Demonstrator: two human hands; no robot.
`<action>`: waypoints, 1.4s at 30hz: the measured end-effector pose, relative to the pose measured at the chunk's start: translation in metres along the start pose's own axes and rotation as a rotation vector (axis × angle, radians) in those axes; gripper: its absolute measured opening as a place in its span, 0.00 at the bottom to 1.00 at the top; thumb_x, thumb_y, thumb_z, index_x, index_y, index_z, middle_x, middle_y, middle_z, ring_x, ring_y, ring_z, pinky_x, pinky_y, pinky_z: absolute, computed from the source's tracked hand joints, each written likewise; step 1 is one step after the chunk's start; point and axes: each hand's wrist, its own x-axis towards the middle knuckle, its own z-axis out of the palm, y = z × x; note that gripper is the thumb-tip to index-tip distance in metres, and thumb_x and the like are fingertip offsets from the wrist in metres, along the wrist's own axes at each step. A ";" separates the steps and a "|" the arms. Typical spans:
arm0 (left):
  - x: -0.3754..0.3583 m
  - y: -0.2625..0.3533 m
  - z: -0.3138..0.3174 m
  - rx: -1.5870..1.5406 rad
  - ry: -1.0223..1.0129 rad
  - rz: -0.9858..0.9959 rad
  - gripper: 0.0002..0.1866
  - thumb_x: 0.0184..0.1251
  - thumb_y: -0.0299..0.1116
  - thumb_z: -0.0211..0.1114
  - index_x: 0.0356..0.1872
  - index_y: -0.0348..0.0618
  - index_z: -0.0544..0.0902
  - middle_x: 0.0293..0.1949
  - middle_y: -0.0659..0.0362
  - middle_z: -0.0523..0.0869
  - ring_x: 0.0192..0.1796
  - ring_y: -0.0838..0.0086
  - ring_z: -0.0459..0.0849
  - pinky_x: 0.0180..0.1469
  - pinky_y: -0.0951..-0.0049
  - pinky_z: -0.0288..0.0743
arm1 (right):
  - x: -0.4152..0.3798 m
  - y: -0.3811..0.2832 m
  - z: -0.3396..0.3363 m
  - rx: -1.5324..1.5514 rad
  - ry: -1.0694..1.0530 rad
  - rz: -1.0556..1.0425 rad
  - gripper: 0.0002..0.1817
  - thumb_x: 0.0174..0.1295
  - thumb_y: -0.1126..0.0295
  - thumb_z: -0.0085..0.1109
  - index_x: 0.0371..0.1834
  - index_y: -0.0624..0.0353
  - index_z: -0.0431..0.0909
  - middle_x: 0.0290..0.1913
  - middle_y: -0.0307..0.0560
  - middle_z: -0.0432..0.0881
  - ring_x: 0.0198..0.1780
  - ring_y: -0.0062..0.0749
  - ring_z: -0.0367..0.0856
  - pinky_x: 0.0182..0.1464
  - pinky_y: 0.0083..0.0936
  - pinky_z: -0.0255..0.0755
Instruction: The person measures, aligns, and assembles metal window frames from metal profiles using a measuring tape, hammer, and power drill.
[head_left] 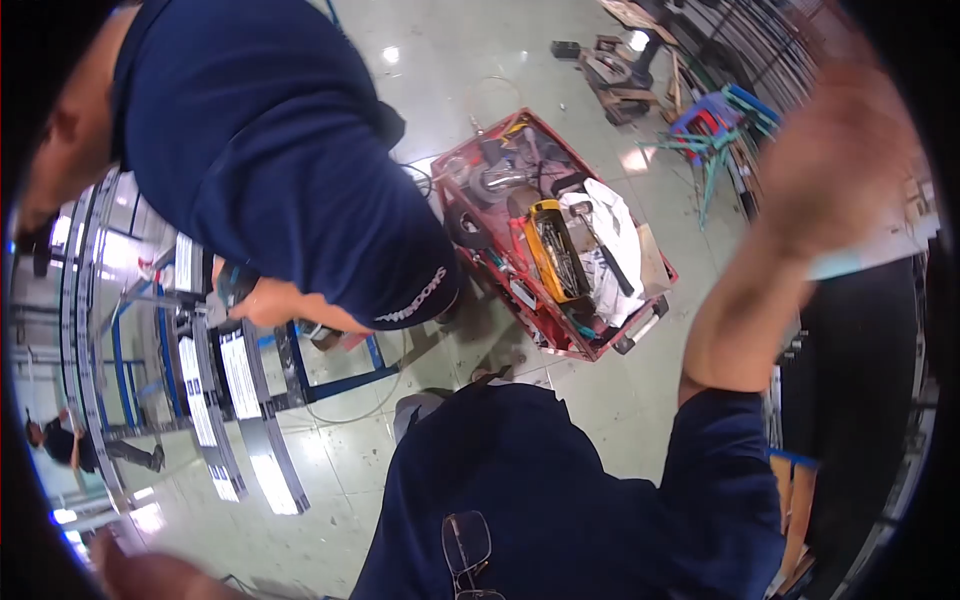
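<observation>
My right hand [835, 160] is raised at the upper right, smeared by motion, so its fingers cannot be made out. It is nearest to a dark bench and stacked material at the right side. My left hand [150, 577] shows only in part at the lower left edge, also blurred; whether it holds anything is hidden. Between my arms and the co-worker stands a red tool cart [575, 350]. In it lie a yellow tray [546, 240] of small metal parts, a hammer [605, 250] on white cloth [622, 215], and a tape roll [468, 228].
At the left, a co-worker in a navy shirt [290, 170] bends over metal profiles [240, 375], one hand [270, 300] at a power tool. Another person [70, 445] stands farther off. A black-covered bench [860, 400] is at right; a teal stand [715, 150] stands behind.
</observation>
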 end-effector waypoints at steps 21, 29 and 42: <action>-0.342 -0.045 -0.051 0.374 -0.616 -2.100 0.26 0.75 0.46 0.59 0.67 0.43 0.72 0.45 0.61 0.82 0.38 0.76 0.80 0.33 0.77 0.73 | -0.388 0.169 0.182 -0.005 -1.039 0.447 0.11 0.59 0.69 0.58 0.43 0.53 0.85 0.46 0.46 0.84 0.52 0.46 0.79 0.52 0.43 0.72; -0.366 0.092 -0.003 0.139 -1.069 -2.133 0.26 0.77 0.44 0.58 0.69 0.42 0.71 0.58 0.51 0.82 0.56 0.65 0.83 0.55 0.66 0.77 | -0.436 0.226 0.333 -0.124 -1.403 0.234 0.11 0.60 0.66 0.54 0.40 0.53 0.86 0.46 0.44 0.86 0.54 0.45 0.78 0.54 0.49 0.69; -0.329 0.108 0.101 0.145 -1.055 -2.306 0.27 0.77 0.46 0.57 0.70 0.42 0.70 0.60 0.51 0.81 0.57 0.64 0.83 0.56 0.66 0.76 | -0.455 0.235 0.389 -0.269 -1.719 0.200 0.10 0.61 0.66 0.57 0.33 0.49 0.90 0.35 0.45 0.91 0.39 0.37 0.91 0.41 0.42 0.72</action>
